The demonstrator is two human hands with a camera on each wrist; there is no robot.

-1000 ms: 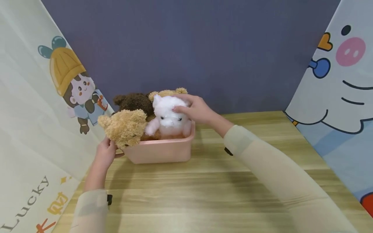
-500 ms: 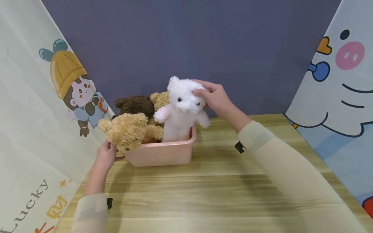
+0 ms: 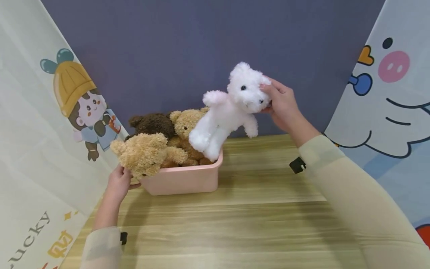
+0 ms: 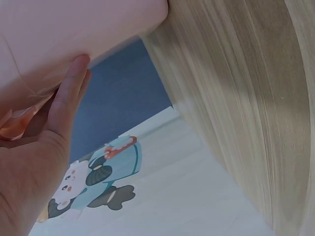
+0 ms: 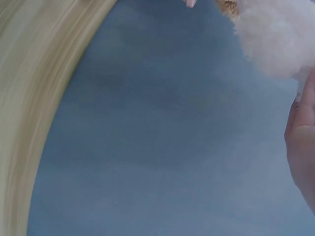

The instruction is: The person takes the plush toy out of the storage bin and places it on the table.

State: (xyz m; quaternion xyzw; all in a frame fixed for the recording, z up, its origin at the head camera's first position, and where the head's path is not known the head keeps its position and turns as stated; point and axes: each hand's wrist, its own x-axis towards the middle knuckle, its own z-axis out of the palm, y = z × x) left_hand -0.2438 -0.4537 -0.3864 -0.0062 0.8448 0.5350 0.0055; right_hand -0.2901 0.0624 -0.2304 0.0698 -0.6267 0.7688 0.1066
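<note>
My right hand [image 3: 283,104] grips the side of a white teddy bear's head, thumb on its face. The white teddy bear [image 3: 231,106] hangs tilted above the right end of a pink plastic bin [image 3: 184,181], its feet close over the rim. In the right wrist view, its white fur [image 5: 278,37] shows beside my fingers. My left hand [image 3: 119,183] holds the bin's left end. The left wrist view has its fingers [image 4: 69,93] lying along the pink wall. Inside the bin sit a light tan bear [image 3: 142,153], a dark brown bear [image 3: 152,125] and another tan bear [image 3: 188,121].
The bin stands on a wood-grain table [image 3: 215,228], near a dark blue-grey back panel [image 3: 188,45]. A pale panel with a cartoon child [image 3: 90,108] rises at the left. Another with a cartoon pig-nosed figure [image 3: 393,93] is at the right.
My right hand has lifted the white teddy bear up and to the right out of the bin, tilting it. The tan bear behind it now shows. My left hand stays at the bin.
</note>
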